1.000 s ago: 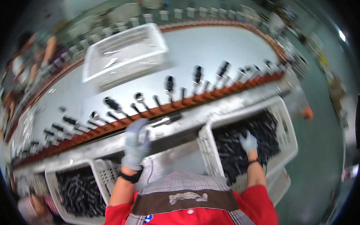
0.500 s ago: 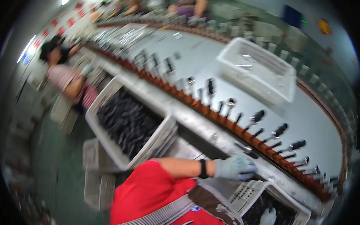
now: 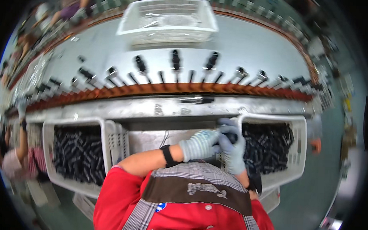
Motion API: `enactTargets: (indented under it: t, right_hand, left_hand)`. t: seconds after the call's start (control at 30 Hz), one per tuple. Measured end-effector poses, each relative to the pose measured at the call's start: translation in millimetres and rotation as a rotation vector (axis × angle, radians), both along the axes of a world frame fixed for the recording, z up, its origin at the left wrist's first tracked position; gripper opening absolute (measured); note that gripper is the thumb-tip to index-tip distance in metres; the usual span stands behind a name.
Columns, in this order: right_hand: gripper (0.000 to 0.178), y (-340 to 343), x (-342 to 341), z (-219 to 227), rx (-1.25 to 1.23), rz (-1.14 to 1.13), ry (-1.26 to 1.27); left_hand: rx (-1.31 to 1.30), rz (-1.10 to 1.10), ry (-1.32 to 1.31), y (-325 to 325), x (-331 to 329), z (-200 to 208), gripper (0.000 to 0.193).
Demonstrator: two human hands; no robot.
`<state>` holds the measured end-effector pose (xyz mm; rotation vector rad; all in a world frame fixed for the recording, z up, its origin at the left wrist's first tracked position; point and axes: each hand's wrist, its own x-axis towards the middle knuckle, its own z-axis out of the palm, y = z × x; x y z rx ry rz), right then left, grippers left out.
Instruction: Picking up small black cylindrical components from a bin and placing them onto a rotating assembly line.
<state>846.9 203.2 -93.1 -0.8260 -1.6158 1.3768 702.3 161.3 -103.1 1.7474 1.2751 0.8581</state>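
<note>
My left hand and my right hand, both in pale knit gloves with grey-blue fingertips, meet in front of my apron. Their fingers close round a small black part, mostly hidden by the gloves. Just right of my right hand stands a white bin full of short black cylindrical pieces. Ahead of my hands, a black-and-silver cylindrical piece lies on the metal ledge.
Beyond the ledge, a brown rack strip holds upright black and chrome pieces. A white basket sits on the grey surface behind. Another bin of black pieces stands left. A co-worker is at far left.
My right hand has come out of the right bin and joined my left hand at a small black part. The view has swung round to the right.
</note>
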Motion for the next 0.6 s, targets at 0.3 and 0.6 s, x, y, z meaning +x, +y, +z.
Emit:
enactTargets:
  t: [0.3, 0.6]
  right_hand:
    - [0.025, 151, -13, 16, -0.091, -0.347, 0.571]
    - [0.026, 241, -89, -3, -0.136, -0.31, 0.32]
  left_hand:
    - [-0.144, 0.216, -0.106, 15, -39, 5, 0.028]
    - [-0.093, 0.396, -0.192, 32, -83, -2, 0.025]
